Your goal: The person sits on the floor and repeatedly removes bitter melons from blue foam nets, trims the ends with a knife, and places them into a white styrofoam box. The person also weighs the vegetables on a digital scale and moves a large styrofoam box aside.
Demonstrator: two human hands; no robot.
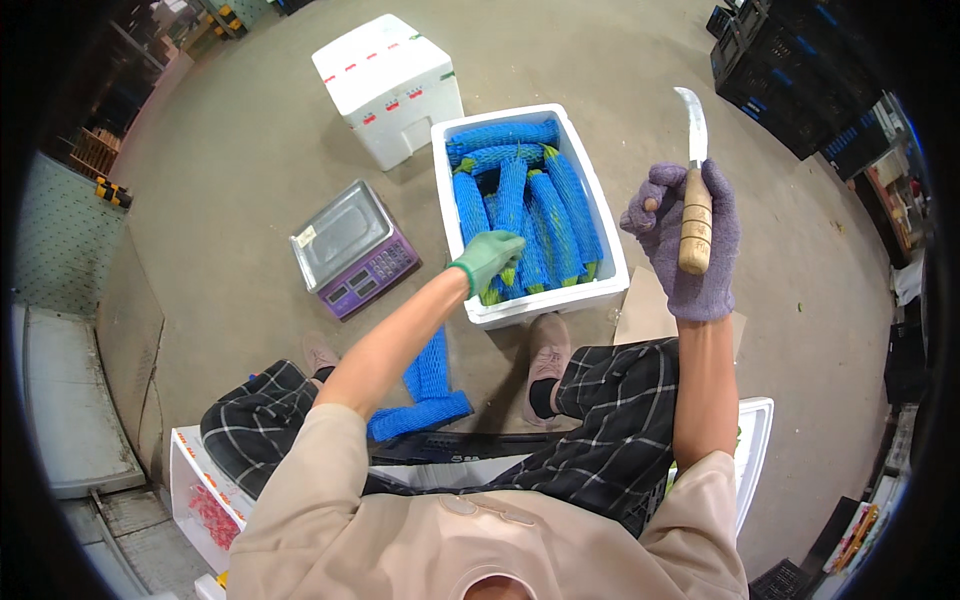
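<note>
My left hand [491,259], in a green glove, rests on the lower end of a long green vegetable in blue foam netting [512,191]. This one lies on top of several others wrapped alike, inside a white foam box [611,259]. Whether the fingers grip it cannot be told. Raised to the right of the box, my right hand [686,240] wears a purple knitted glove. A small curved knife [697,187] with a wooden handle lies along its palm, blade pointing away from me, held by the thumb; some fingers are curled.
A purple digital scale [364,262] stands left of the box, with a closed foam box [397,90] beyond. Empty blue foam nets [431,390] lie between my feet. Cardboard [645,307] is on the floor near my right knee. Black crates [795,67] are stacked far right.
</note>
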